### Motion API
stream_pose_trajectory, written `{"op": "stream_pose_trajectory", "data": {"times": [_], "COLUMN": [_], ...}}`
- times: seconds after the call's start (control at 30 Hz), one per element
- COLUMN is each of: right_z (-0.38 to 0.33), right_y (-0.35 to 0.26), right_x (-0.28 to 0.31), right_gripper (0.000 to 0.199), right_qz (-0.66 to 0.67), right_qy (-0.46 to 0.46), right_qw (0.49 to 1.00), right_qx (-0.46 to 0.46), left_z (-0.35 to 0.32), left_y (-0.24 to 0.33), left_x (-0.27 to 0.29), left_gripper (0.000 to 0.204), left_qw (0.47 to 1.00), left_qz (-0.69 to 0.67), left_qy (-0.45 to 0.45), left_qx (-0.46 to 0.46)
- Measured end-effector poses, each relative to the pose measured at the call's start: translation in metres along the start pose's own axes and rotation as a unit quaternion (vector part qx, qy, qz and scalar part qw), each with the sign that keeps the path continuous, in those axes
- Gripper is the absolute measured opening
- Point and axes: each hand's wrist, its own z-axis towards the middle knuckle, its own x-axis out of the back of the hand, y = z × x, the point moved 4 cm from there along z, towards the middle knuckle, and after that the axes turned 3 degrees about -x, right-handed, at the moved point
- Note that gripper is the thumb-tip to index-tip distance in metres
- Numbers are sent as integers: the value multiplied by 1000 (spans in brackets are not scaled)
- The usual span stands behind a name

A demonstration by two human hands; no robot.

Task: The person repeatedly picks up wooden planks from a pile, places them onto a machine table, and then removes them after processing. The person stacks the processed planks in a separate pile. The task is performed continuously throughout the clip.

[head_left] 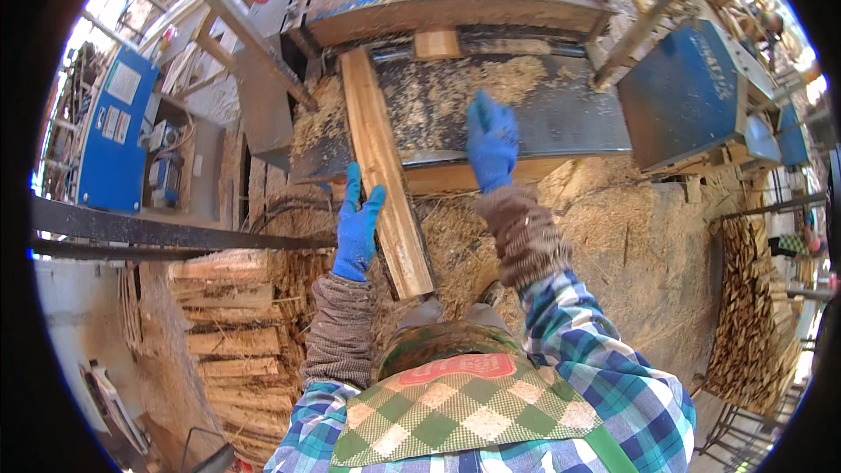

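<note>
A long wooden plank [378, 149] with bark-edged sides lies lengthwise on the machine's dark metal table [569, 118], its near end jutting out toward me. My left hand [356, 232], in a blue glove, is at the plank's left edge. Its fingers are spread, with the thumb over the plank's top face. Above the table, to the right of the plank, my gloved right hand [493, 140] is closed like a fist, and no object shows in it. A second piece of wood [437, 44] lies farther in, at the machine's opening beside a roller.
Sawdust [429, 96] covers much of the table. A blue machine housing [692, 96] stands at right, and a blue control cabinet [118, 131] at left. A dark metal bar [158, 235] crosses on the left. Stacked boards [232, 342] lie at lower left, more wood [749, 315] at right.
</note>
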Motion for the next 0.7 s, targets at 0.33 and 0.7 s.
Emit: {"op": "stream_pose_trajectory", "data": {"times": [0.33,0.7], "right_z": [-184,-95], "right_y": [18,68], "right_x": [130,180], "right_gripper": [60,60], "right_qz": [201,172], "right_qy": [-169,-120], "right_qw": [943,966], "right_qx": [-207,-154], "left_z": [-79,-146], "left_y": [5,20], "left_x": [-141,-214], "left_gripper": [87,86], "left_qw": [977,950], "left_qz": [34,179], "left_qy": [-202,-250], "left_qx": [61,-46]}}
